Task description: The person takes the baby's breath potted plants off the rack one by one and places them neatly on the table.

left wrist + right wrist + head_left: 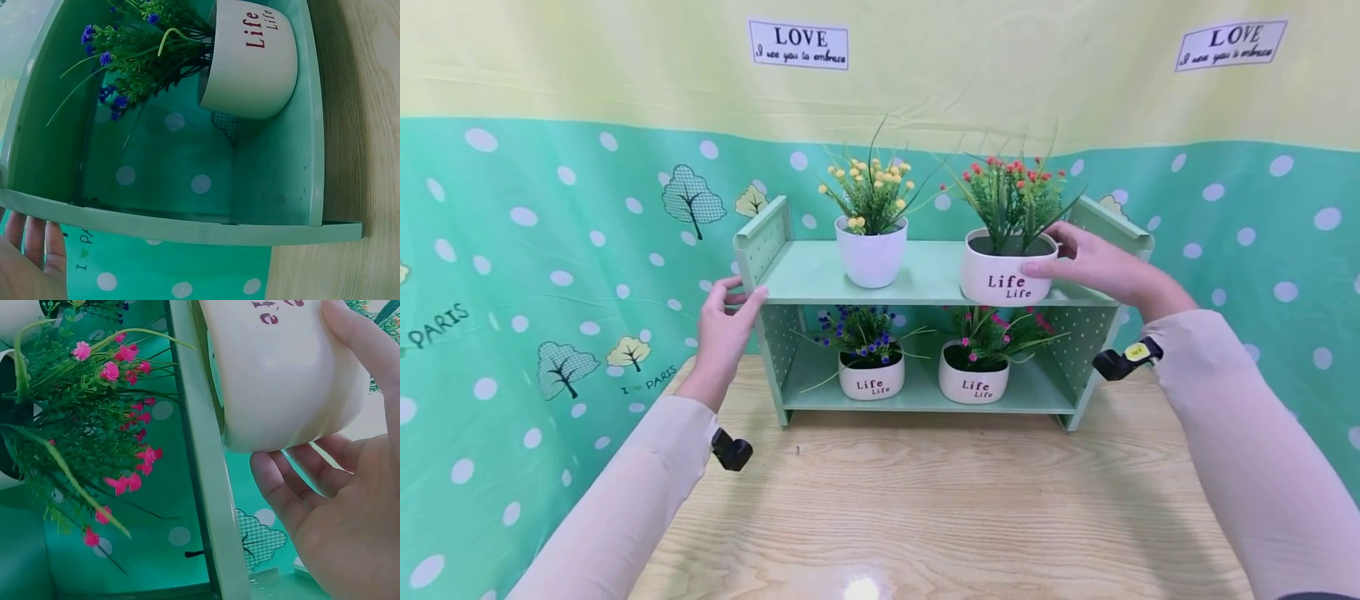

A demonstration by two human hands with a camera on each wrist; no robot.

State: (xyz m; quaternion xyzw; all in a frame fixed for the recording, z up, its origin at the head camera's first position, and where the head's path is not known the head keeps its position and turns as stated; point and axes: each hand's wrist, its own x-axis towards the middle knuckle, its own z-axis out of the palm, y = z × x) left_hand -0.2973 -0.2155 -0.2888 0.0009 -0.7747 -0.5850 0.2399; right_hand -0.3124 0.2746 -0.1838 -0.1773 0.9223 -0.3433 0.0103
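My right hand point(1101, 260) grips a white flowerpot point(1004, 268) of red flowers, marked "Life", its thumb on the front and its fingers round the side and back. The pot's base overlaps the upper board's front edge in the head view. My left hand point(724, 329) holds the left side panel of the green two-tier shelf point(808, 271), with the thumb at the front edge and the fingers against the outside. In the left wrist view, the panel hides those fingertips. A plain white pot point(871, 257) with yellow flowers stands on the upper board, left of the red one.
On the lower board stand a pot point(872, 382) with blue-purple flowers and a pot point(974, 383) with pink flowers. The shelf rests on a wood-grain table point(940, 500). Behind it hangs a dotted green and yellow cloth point(587, 192).
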